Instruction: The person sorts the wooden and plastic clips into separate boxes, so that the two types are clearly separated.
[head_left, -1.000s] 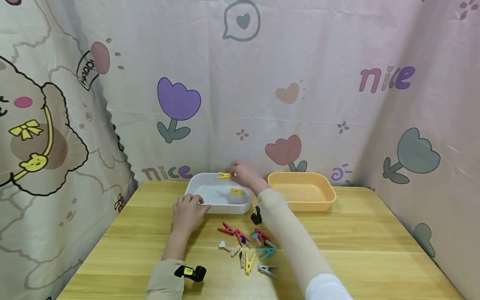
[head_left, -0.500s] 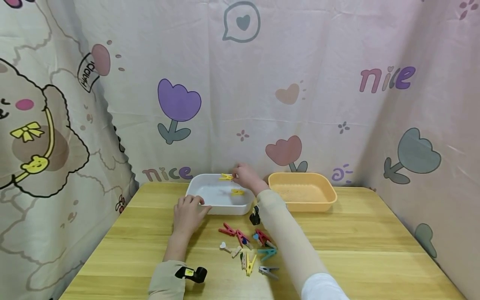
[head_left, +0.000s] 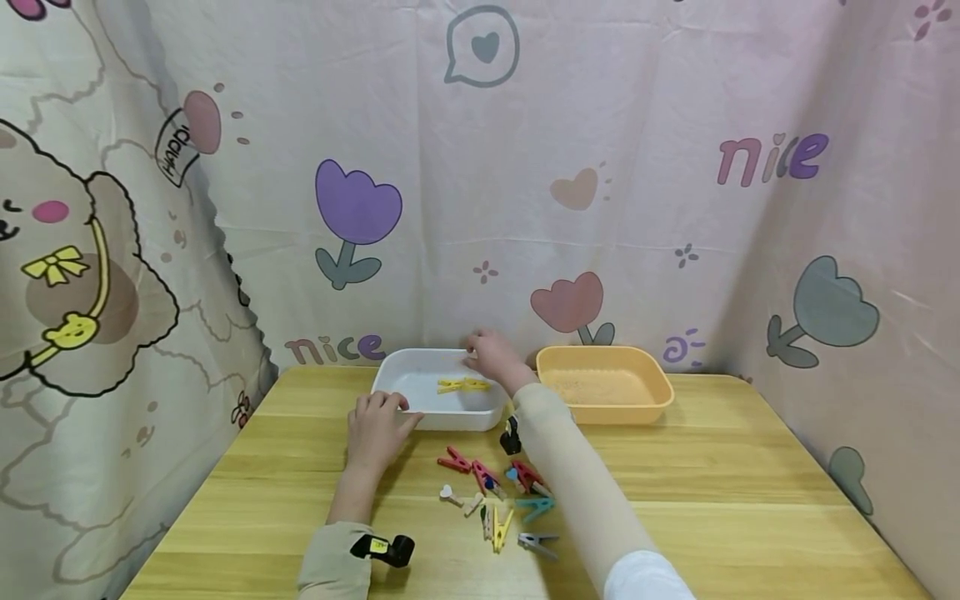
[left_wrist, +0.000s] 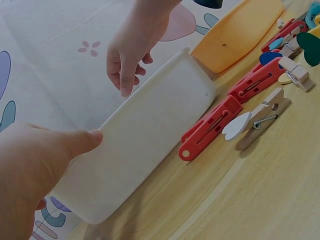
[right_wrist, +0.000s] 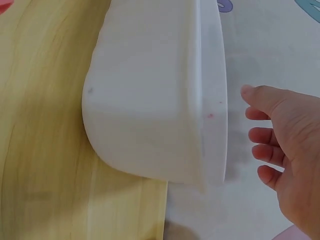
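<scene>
"What sort of place is seen?"

"A screened-off corner is seen; whether it is set up in a home or a studio cannot be told."

"By what is it enclosed?"

"By pale cloth (head_left: 465, 167), hung behind and at both sides, printed with tulips (head_left: 358, 202), hearts (head_left: 576, 187) and the word 'nice' (head_left: 774, 158). A wood-grained table (head_left: 735, 483) is placed between, and household clothes pegs (left_wrist: 210, 131) are scattered on it."
</scene>
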